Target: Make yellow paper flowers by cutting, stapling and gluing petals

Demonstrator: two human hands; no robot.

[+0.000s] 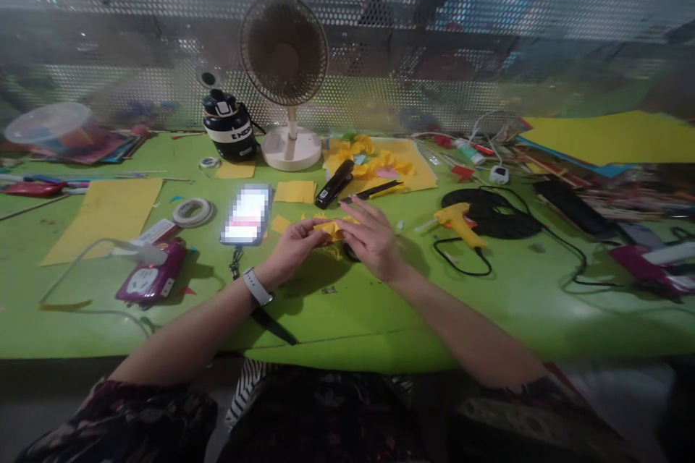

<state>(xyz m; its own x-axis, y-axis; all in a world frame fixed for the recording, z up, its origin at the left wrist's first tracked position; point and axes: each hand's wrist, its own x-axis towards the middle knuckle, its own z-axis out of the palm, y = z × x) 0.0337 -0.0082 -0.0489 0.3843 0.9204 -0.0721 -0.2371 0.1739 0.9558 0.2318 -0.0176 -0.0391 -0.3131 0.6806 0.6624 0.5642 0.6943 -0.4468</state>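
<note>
Both hands meet over the middle of the green table (380,318). My left hand (294,249), with a white watch on its wrist, pinches a small folded piece of yellow paper (329,229). My right hand (371,239) is curled over the same yellow paper from the right, fingers closed on it. A lit phone (247,214) lies just left of my hands. A black stapler (335,184) and yellow-handled scissors (374,192) lie just behind them.
A yellow glue gun (459,223) with a black cable lies to the right. A white desk fan (286,79) and a dark bottle (231,128) stand at the back. Yellow paper sheets (106,213), a tape roll (192,212), a purple power strip (152,275) sit left.
</note>
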